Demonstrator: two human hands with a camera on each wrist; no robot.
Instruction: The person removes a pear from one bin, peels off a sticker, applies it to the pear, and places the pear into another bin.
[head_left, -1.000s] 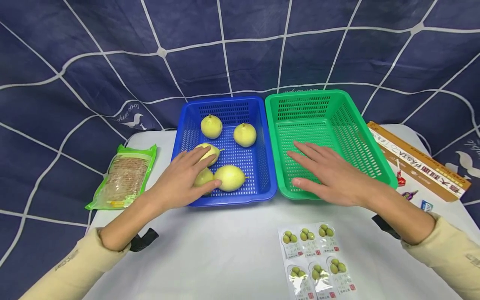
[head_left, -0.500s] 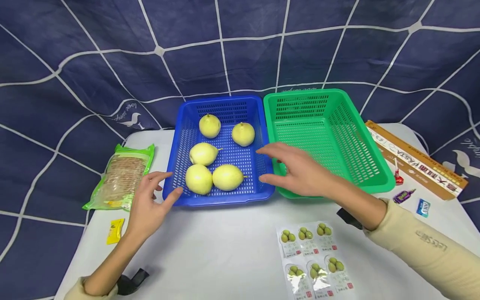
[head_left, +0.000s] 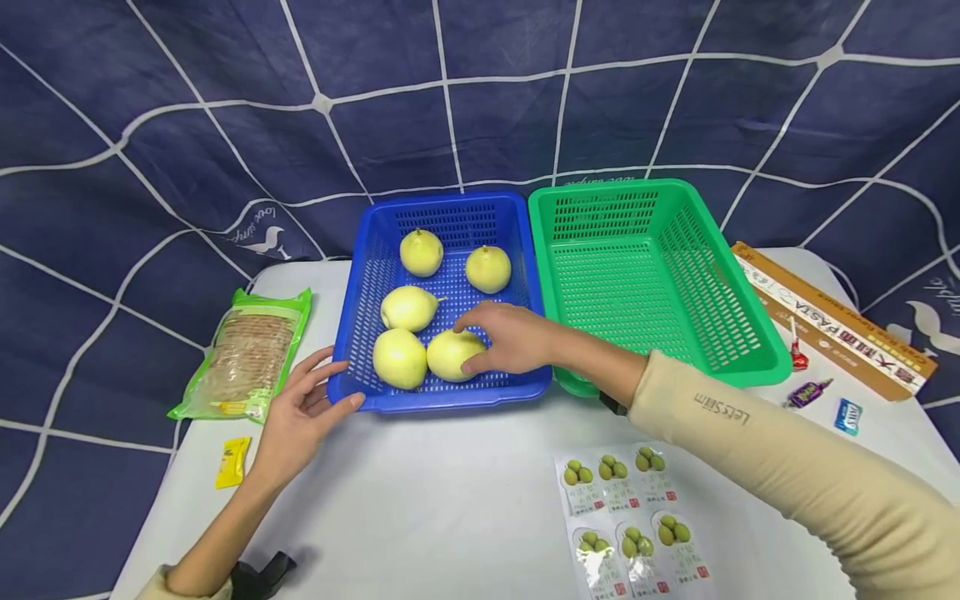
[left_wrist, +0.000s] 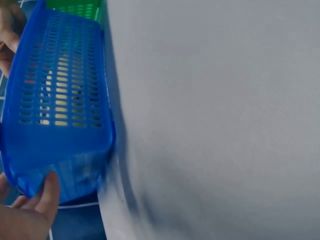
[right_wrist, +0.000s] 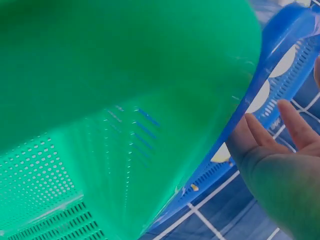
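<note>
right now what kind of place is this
Probably a staged tabletop set, not a kitchen: a white table before a hung navy sheet, with a blue basket and green basket side by side.

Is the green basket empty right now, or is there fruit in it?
Empty. The head view shows the green basket with a bare mesh floor; all five pears sit in the blue basket beside it.

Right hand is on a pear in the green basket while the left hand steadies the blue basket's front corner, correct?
Not quite. The right hand is on a pear in the blue basket, not the green basket, which holds nothing, as the head view shows. The left hand does touch the blue basket's front corner.
</note>
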